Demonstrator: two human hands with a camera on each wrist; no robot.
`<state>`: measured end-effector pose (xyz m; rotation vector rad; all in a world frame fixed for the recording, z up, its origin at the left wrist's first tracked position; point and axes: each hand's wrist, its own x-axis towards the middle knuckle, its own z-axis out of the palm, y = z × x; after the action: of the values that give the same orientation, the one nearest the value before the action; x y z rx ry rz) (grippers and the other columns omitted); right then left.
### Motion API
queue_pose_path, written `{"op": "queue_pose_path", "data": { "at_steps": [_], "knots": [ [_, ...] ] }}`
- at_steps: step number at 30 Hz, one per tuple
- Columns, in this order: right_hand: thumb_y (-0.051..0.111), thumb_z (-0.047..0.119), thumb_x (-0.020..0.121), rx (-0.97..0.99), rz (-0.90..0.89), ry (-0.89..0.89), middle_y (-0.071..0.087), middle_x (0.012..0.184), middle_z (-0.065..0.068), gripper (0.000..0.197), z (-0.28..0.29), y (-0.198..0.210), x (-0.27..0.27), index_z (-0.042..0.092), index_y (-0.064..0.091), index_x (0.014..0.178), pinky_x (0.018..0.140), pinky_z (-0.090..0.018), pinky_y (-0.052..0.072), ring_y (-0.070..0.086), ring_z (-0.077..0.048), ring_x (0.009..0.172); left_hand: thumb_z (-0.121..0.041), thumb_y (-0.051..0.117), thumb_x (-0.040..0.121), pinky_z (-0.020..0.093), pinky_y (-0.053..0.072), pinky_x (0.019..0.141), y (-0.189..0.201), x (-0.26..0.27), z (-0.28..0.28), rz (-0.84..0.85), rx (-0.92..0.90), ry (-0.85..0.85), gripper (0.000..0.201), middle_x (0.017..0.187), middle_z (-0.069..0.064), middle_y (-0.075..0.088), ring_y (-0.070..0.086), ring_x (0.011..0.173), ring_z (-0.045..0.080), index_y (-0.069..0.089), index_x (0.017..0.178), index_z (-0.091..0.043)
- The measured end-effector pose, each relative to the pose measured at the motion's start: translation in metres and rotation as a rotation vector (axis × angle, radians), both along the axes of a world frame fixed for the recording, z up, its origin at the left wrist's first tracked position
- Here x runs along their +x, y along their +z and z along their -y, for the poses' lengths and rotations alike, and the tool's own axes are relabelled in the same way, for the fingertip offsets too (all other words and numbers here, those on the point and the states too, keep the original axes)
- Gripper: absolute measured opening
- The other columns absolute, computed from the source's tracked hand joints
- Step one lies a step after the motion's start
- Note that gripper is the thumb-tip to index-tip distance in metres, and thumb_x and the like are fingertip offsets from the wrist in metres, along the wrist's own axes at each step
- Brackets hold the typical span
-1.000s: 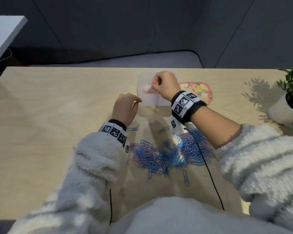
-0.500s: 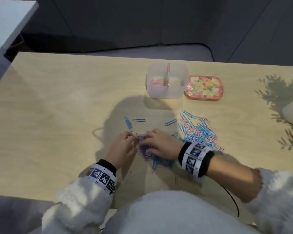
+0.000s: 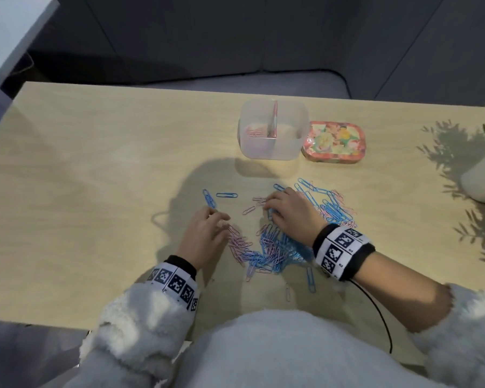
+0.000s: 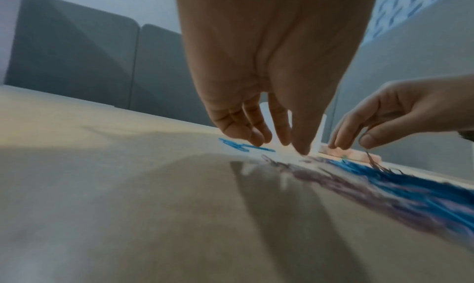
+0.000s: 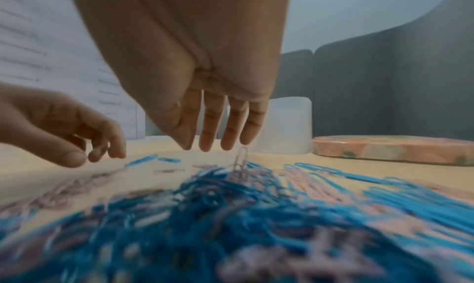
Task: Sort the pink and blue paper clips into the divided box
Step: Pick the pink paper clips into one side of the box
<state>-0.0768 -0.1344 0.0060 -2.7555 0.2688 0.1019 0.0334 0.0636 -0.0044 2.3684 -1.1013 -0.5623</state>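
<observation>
1. Pink clips [image 3: 253, 132] already lie in the left compartment of the divided box [image 3: 273, 151]; a second ago the right hand [image 3: 290, 210] was at that box, half a second ago back on the pile [image 3: 275, 250], and now both hands work the near table [image 3: 95, 191].
2. Meaning, by my judgement: one drop finished, next pickup starting; the right compartment looks empty and most clips are unsorted.
3. Right hand: fingers extended down, tips on loose clips; a grasp cannot be confirmed through the blur.
4. Left hand [image 3: 205, 233]: loosely curled at the pile's left edge, holding nothing visible.
5. Floral tin [image 3: 335, 144] just beside the box; no legible writing. Wristbands carry square coded markers only.
</observation>
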Motion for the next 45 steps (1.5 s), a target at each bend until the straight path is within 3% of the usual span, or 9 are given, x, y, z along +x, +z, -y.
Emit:
{"op": "queue_pose_path", "data": {
  "at_steps": [8,14,17,24,29,32,35,41,45],
  "knots": [
    [0.050,0.020,0.089,-0.169,-0.212,-0.131,0.059,0.112,-0.008,0.022,-0.013,-0.007,0.048,0.012,0.063,0.105,0.090,-0.038,0.035,0.048,-0.030,0.108,-0.016,0.061,0.084,0.031,0.033,0.103,0.005,0.017,0.005,-0.011,0.145,-0.231,0.037,0.130,0.001,0.051,0.043,0.117,0.021,0.059,0.121,-0.018],
    [0.049,0.010,0.090,-0.219,-0.210,-0.043,0.060,0.110,-0.007,0.019,-0.015,-0.017,0.044,0.014,0.059,0.106,0.092,-0.038,0.035,0.048,-0.030,0.109,-0.017,0.058,0.088,0.039,0.048,0.083,0.001,0.012,0.013,0.032,0.064,-0.225,0.015,0.098,0.009,0.062,0.056,0.092,0.026,0.068,0.097,-0.010],
    [0.048,0.009,0.090,-0.135,-0.145,-0.025,0.059,0.109,-0.006,0.017,-0.013,-0.014,0.042,0.014,0.057,0.104,0.089,-0.036,0.035,0.048,-0.028,0.107,-0.017,0.057,0.089,0.039,0.048,0.084,-0.002,0.010,0.017,0.032,0.063,-0.189,0.015,0.097,0.009,0.061,0.056,0.092,0.024,0.067,0.097,-0.009],
    [0.043,0.027,0.095,-0.095,-0.146,0.096,0.056,0.114,-0.012,0.028,-0.037,-0.006,0.036,0.009,0.057,0.110,0.086,-0.041,0.037,0.048,-0.031,0.107,-0.039,0.080,0.062,0.026,0.038,0.084,-0.006,0.009,0.002,-0.015,0.140,-0.238,0.063,0.104,0.005,0.053,0.047,0.097,0.020,0.059,0.114,-0.012],
    [0.057,0.047,0.083,-0.025,-0.265,0.220,0.050,0.114,-0.010,0.049,-0.053,-0.007,0.020,0.012,0.057,0.116,0.091,-0.041,0.039,0.044,-0.027,0.107,-0.020,0.070,0.077,0.032,0.041,0.083,-0.008,0.005,0.003,-0.001,0.047,-0.140,0.032,0.101,0.013,0.057,0.053,0.096,0.028,0.063,0.105,-0.006],
    [0.049,0.018,0.092,0.178,-0.154,0.082,0.054,0.116,-0.014,0.032,-0.045,0.001,0.019,0.008,0.058,0.121,0.096,-0.040,0.038,0.046,-0.029,0.111,-0.014,0.063,0.082,0.037,0.048,0.085,-0.006,0.007,0.002,-0.004,0.034,-0.113,0.022,0.102,0.010,0.057,0.056,0.093,0.024,0.063,0.104,-0.008],
    [0.042,0.002,0.091,0.260,-0.099,-0.120,0.057,0.119,-0.014,0.034,-0.023,0.009,0.023,0.005,0.058,0.120,0.097,-0.035,0.039,0.049,-0.028,0.115,-0.019,0.066,0.079,0.030,0.043,0.089,-0.006,0.009,-0.002,0.005,0.039,-0.134,0.037,0.109,0.009,0.054,0.053,0.099,0.022,0.060,0.114,-0.010],
    [0.064,0.038,0.082,0.091,-0.238,0.076,0.053,0.118,-0.008,0.046,-0.032,0.006,0.024,0.013,0.058,0.120,0.093,-0.038,0.038,0.045,-0.026,0.112,-0.032,0.072,0.073,0.033,0.042,0.090,-0.006,0.008,0.003,0.026,0.110,-0.194,0.046,0.111,0.006,0.053,0.048,0.100,0.024,0.061,0.113,-0.014],
    [0.044,0.033,0.093,-0.040,-0.195,0.063,0.055,0.114,-0.010,0.035,-0.042,-0.002,0.027,0.010,0.063,0.111,0.089,-0.042,0.040,0.045,-0.029,0.107,-0.028,0.069,0.079,0.034,0.045,0.086,-0.007,0.009,0.013,0.037,0.086,-0.188,0.031,0.105,0.007,0.056,0.052,0.097,0.024,0.064,0.105,-0.012]
  ]
}}
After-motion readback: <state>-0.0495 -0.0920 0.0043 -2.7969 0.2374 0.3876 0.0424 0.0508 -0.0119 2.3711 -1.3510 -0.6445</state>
